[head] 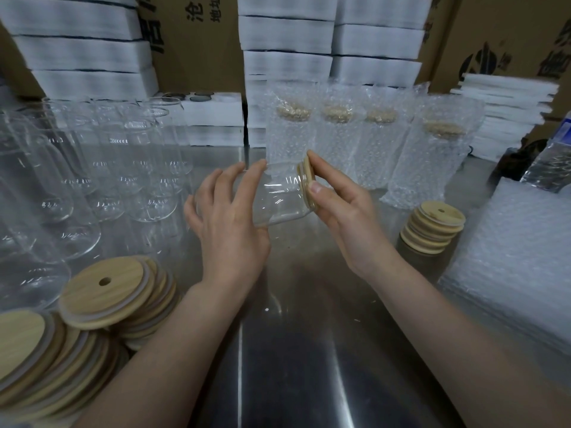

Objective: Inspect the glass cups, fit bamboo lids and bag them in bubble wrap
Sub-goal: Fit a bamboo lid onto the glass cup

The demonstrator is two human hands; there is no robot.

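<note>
Head view: the left hand's [228,223] thumb is hidden behind the glass cup [278,199], and clear glass makes the cup's base edge hard to trace. Left of the cup, bare glasses [123,168] blur into one another and run off the frame. A bottle [550,162] far right of the cup is cut off by the frame edge.

Behind the cup stand four bagged cups [340,143] in bubble wrap, in front of white foam trays [287,35] and cardboard boxes [197,41]. Loose lids [108,291] lie below and left of the cup. A lid stack [432,227] sits to its right, beside flat bubble-wrap bags [509,257].

The cup lies tilted on its side above the table [309,350]. The left hand cups its base with spread, lightly curved fingers. The right hand [343,217] pinches the bamboo lid [307,183] seated on its mouth.
</note>
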